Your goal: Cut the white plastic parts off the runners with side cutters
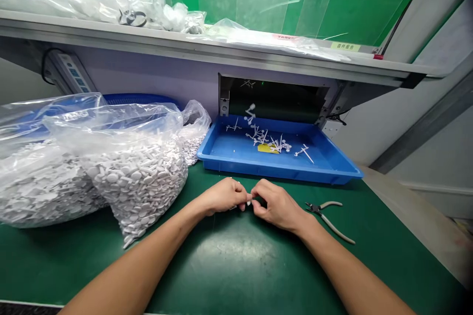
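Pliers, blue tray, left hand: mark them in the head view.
Pliers (pixel 334 229): head view, on the lower handle.
Blue tray (pixel 281 171): head view, on the front wall.
Left hand (pixel 221 196): head view, on the back of the hand.

Two clear plastic bags (pixel 136 182) of white plastic discs and bars sit left on the green bench mat (pixel 236 266), slumped against each other, blue basket (pixel 136 99) behind them. Blue plastic tray (pixel 281 170) sits centre, holding white plastic runners (pixel 258 137) and a yellow tag (pixel 267 148). Tray is right below a dark opening (pixel 273 98) in the panel. Pliers (pixel 325 219) lie on the mat, right side. Overhead: metal shelf (pixel 185 44) with more plastic bags (pixel 173 17). Power strip (pixel 70 73) mounted under the shelf, left.
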Demonstrator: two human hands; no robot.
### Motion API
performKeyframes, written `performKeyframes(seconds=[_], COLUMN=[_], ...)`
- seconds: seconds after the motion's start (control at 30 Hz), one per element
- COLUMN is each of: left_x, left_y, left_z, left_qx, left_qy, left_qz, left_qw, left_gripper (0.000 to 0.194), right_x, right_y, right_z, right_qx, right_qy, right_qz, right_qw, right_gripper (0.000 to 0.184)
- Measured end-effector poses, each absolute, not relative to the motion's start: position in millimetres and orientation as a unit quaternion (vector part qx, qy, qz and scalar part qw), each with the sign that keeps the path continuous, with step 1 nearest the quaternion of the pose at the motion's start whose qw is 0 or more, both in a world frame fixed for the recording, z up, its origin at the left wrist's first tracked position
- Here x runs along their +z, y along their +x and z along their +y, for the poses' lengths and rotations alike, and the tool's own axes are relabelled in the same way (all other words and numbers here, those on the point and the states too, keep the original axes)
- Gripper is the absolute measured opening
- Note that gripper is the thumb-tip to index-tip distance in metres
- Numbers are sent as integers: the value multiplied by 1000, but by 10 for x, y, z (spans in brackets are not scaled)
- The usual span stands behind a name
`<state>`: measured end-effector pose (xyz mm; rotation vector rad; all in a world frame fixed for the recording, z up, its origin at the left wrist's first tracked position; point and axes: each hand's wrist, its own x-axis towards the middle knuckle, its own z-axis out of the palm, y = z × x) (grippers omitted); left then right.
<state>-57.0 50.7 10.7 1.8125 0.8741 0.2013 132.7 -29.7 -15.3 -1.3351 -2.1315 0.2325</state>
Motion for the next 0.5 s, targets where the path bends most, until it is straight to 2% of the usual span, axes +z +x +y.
performKeyframes(seconds=[0.07,0.13,0.2,0.3,0.5], left_x=[86,81,90,106,95], left_y=[-518,-454,-396,-337,-296], left_z=[487,452,400,311,207], left_qx=[102,155,230,301,323], left_qy=[716,703,721,748,796], left_qz=[375,372,357,329,344], left_qw=[581,586,548,491,379], left_gripper=[36,29,23,23,20], right_x=[-125,-109,-102,-97,-101], right_y=[1341,1339,1319,1279,1239], right_z=[-298,-280,-251,-208,-192], right_qx=[113,182,297,433,461], right_qy=[-504,-530,-551,-535,-498], right_qz=[-785,-723,-625,-513,-452], right_qw=[342,404,466,513,579], right_gripper=[14,13,16,19,14])
